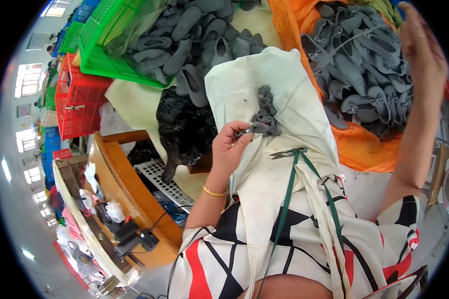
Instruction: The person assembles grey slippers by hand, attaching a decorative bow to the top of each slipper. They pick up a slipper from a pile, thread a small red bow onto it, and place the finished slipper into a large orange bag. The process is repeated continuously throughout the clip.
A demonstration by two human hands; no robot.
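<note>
My left hand [230, 147], with a gold bracelet at the wrist, pinches a small grey fabric bow [245, 131] between thumb and fingers over my lap. A small shiny spot shows on it. Against my fingertips lies a cluster of similar grey bows [267, 112] on the pale cloth [237, 82] across my lap. My right hand [424, 45] is raised far out at the upper right, beyond the shoe pile, fingers drawn together; what they hold is too small to make out. A thin pale line [361, 33] runs across the shoes toward it.
Small scissors [287, 153] with a green ribbon [288, 199] lie on my lap. Grey shoes with bows [351, 70] fill an orange sack [369, 149] at right. More grey shoes [184, 25] spill beside a green crate [107, 37]. A red crate [82, 102] and wooden desk [134, 184] stand left.
</note>
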